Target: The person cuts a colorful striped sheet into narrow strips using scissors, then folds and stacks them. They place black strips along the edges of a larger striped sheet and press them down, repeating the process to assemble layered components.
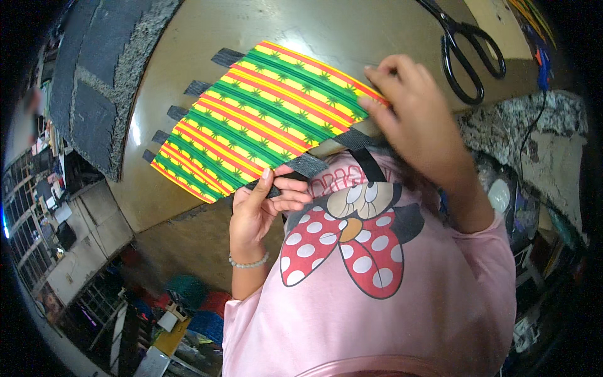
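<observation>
left hand [267, 200] pinching a black woven strip [308, 166] | right hand [411, 110] gripping striped red-yellow-green paper sheet [264, 122] at its 3 o'clock corner | sheet's long axis running 8-to-2 o'clock

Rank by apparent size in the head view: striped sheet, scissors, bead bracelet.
1. Striped sheet, by far the largest.
2. Scissors, only partly in frame and farther away, so true size is unsure.
3. Bead bracelet on the left wrist, smallest.
</observation>
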